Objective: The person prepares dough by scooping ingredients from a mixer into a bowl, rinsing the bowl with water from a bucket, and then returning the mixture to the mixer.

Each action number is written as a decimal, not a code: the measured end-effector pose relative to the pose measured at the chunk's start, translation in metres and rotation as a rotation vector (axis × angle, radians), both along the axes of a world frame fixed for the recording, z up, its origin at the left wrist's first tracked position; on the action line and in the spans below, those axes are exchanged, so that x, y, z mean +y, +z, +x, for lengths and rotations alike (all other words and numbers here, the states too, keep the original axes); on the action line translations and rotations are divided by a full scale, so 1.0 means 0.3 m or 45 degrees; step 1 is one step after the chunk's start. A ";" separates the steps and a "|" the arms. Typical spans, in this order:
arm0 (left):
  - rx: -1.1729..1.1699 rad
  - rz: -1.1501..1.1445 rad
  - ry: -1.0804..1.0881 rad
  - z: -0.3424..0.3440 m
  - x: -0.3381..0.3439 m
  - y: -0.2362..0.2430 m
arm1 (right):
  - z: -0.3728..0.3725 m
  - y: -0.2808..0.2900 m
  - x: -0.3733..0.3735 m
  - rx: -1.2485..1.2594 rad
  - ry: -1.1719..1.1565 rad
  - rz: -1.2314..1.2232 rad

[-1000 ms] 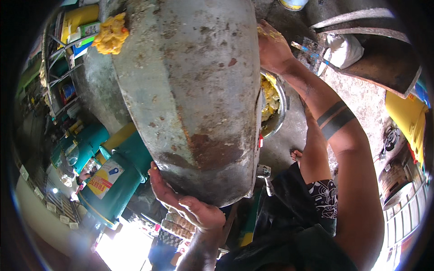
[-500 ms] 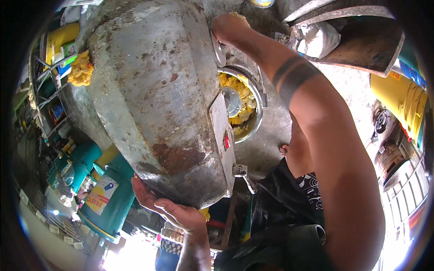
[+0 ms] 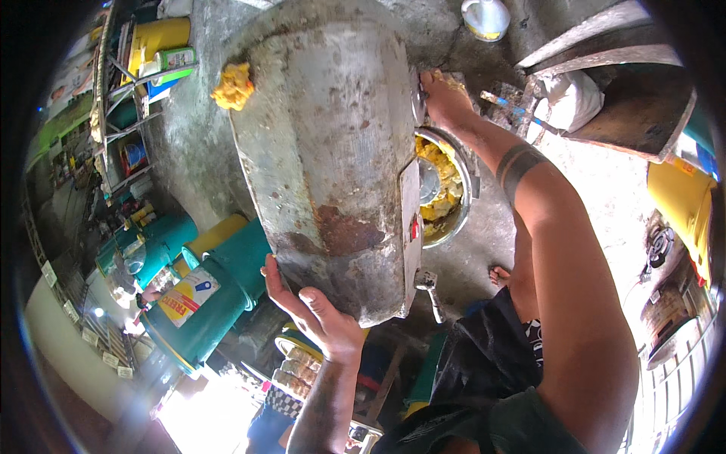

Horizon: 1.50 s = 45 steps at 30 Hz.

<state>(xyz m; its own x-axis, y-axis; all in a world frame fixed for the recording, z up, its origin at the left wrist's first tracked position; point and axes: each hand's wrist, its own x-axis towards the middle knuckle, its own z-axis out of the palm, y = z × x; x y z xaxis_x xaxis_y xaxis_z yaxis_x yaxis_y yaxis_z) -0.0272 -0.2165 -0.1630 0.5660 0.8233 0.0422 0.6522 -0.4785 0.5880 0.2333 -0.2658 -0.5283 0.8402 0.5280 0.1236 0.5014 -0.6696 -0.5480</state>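
A large, worn metal machine housing (image 3: 325, 151) with rust patches fills the middle. My left hand (image 3: 325, 318) lies against its lower left corner, fingers stretched out and thumb apart. At the far right side of the housing is my right hand (image 3: 448, 102), its fingers curled by a silver metal part (image 3: 418, 98); what they grip is mostly hidden. Yellowish bits stick to that hand. Below it stands a metal pot (image 3: 465, 185) holding a chunky yellow mash (image 3: 446, 170), under a round metal outlet (image 3: 429, 181). A yellow-orange lump (image 3: 233, 86) sits on the housing's far left edge.
A crank-like lever (image 3: 431, 291) and a red switch (image 3: 414, 228) are on the machine's right side. Green drums (image 3: 219, 295) stand at left, near a metal rack (image 3: 113, 98). A wooden trough (image 3: 635, 106) with a white sack (image 3: 571, 102) is at far right, beside a white jug (image 3: 485, 19).
The view has shifted, so the machine and both hands appear farther right. My left hand stays at the housing's lower corner, and my right hand stays by the metal part.
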 end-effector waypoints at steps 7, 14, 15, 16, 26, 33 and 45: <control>-0.014 0.010 -0.107 0.010 -0.003 -0.003 | 0.061 0.033 0.000 0.313 0.061 -0.180; -0.008 0.061 -0.092 0.002 0.016 0.004 | 0.066 0.067 0.013 0.551 0.201 -0.370; -0.001 0.053 -0.083 -0.005 0.017 0.004 | 0.087 0.088 0.014 0.521 0.193 -0.346; 0.036 0.036 -0.069 -0.013 0.012 0.006 | 0.060 0.088 0.001 0.519 0.183 -0.287; 0.042 0.045 -0.255 0.003 -0.004 -0.007 | 0.058 -0.005 -0.025 0.314 0.115 -0.131; -0.068 0.089 -0.187 0.002 0.002 -0.027 | 0.030 0.120 -0.022 0.566 0.171 -0.339; 0.056 0.123 -0.055 -0.004 -0.012 0.006 | -0.131 0.157 -0.086 0.743 0.280 -0.172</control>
